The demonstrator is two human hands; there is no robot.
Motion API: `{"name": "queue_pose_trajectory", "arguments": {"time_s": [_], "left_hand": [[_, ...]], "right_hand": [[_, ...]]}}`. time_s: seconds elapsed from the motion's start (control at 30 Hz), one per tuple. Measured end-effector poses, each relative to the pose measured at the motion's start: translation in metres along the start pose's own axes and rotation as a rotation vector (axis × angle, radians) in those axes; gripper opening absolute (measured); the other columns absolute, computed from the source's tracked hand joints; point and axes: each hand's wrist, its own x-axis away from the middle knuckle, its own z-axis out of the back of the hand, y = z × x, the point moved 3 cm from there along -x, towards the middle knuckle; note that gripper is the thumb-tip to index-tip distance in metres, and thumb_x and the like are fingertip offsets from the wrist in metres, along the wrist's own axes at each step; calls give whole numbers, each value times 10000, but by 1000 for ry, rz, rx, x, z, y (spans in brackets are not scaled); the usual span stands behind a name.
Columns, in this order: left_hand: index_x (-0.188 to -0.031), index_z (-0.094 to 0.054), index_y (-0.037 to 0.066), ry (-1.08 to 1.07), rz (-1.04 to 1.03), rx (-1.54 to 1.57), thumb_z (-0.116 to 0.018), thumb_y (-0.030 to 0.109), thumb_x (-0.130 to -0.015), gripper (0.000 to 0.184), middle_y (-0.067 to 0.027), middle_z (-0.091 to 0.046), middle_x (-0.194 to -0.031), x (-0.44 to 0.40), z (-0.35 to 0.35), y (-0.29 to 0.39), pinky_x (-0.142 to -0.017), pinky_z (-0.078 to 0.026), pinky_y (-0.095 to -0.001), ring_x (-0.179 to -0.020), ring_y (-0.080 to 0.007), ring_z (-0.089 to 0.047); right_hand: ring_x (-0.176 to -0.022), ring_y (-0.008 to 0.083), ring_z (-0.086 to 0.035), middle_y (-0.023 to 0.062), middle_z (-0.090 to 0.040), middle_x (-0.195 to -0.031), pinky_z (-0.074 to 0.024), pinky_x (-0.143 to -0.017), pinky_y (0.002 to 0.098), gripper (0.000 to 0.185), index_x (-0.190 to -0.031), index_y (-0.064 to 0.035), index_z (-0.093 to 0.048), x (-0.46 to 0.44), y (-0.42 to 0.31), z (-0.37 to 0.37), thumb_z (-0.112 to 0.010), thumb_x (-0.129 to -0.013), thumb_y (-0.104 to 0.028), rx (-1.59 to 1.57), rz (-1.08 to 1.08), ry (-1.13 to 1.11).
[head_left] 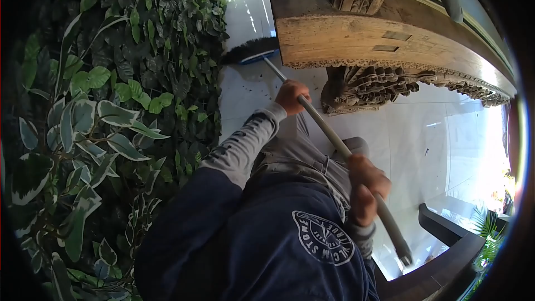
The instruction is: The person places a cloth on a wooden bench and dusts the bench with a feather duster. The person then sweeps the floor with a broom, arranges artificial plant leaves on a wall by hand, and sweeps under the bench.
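A long pale broom handle runs diagonally from the upper middle to the lower right. My left hand is wrapped round it nearer the broom head. Farther up the pole, close to its free end, my right hand grips it too. The broom head, blue with dark bristles, rests on the pale tiled floor between the leaf wall and a carved wooden piece. Small dark bits of debris lie on the floor near the bristles.
Green leaves cover the left side, with white-edged leaves closer. A heavy carved wooden table overhangs the floor at the upper right. Dark wooden furniture stands at the lower right, beside a green plant.
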Motion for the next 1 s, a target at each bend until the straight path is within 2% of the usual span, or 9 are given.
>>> {"name": "queue_pose_trajectory", "arguments": {"time_s": [0.03, 0.1, 0.27, 0.47, 0.5, 0.57, 0.67, 0.87, 1.0], "left_hand": [[-511, -502, 82, -18, 39, 69, -578, 100, -579, 104, -86, -498, -519, 0, 2, 19, -578, -398, -379, -560, -306, -505], [-508, -500, 83, -44, 34, 87, -581, 94, -574, 106, -80, -495, -515, 2, 1, 58, -576, -396, -373, -553, -302, -501], [-490, -472, 80, -99, 50, 267, -591, 75, -568, 143, -73, -481, -502, -10, 27, 110, -578, -391, -364, -529, -285, -492], [-485, -501, 110, 73, -48, 82, -607, 113, -574, 139, -70, -500, -495, -48, 59, 59, -574, -409, -372, -519, -271, -519], [-477, -477, 100, 42, 96, 95, -610, 118, -575, 166, -84, -489, -493, -46, 51, 38, -553, -409, -379, -519, -288, -511], [-469, -453, 90, 8, 242, 110, -613, 123, -576, 195, -98, -478, -490, -35, 33, 3, -532, -409, -387, -518, -305, -504], [-471, -374, 59, -19, -74, 8, -590, 107, -586, 249, -122, -438, -491, -18, 2, -16, -493, -366, -399, -506, -331, -462], [-450, -407, 76, -86, 13, 137, -605, 150, -592, 254, -121, -444, -472, -12, 3, 93, -525, -371, -411, -507, -344, -476], [-432, -389, 97, -82, -2, 178, -606, 151, -599, 278, -103, -435, -450, -14, 20, 137, -499, -357, -388, -467, -321, -465]], "right_hand": [[-432, 197, -314, 52, -344, -470, -288, -484, 362, 271, -561, -64, -329, -7, -18, -6, -541, -708, -145, -15, 36, 177], [-408, 177, -352, 42, -366, -450, -291, -442, 351, 193, -647, -63, -400, -6, -48, 0, -541, -726, -169, -4, 65, 270], [-373, 133, -415, -18, -396, -423, -323, -428, 286, 358, -500, -110, -409, -17, -102, 13, -583, -769, -271, 74, 170, 4], [-374, 127, -410, -24, -407, -422, -321, -421, 295, 385, -459, -113, -431, -28, -67, -19, -621, -774, -226, -138, 394, -271], [-372, 142, -398, -14, -401, -423, -318, -418, 303, 386, -453, -102, -412, -26, -53, -19, -623, -762, -196, -116, 373, -272], [-366, 178, -357, 18, -391, -426, -309, -412, 322, 392, -440, -76, -363, -22, -28, -22, -600, -745, -145, 67, 201, -166], [-380, 179, -319, 40, -376, -455, -292, -405, 320, 330, -546, -64, -384, -17, -16, -26, -537, -795, -216, 135, 116, -103], [-416, 184, -401, 34, -401, -481, -372, -447, 325, 210, -602, -66, -411, -17, -92, -10, -517, -767, -140, 194, 211, 217], [-304, 45, -344, -121, -333, -377, -209, -363, 234, 456, -433, -171, -392, -31, -133, -18, -566, -782, -409, -180, 383, -6]]}}
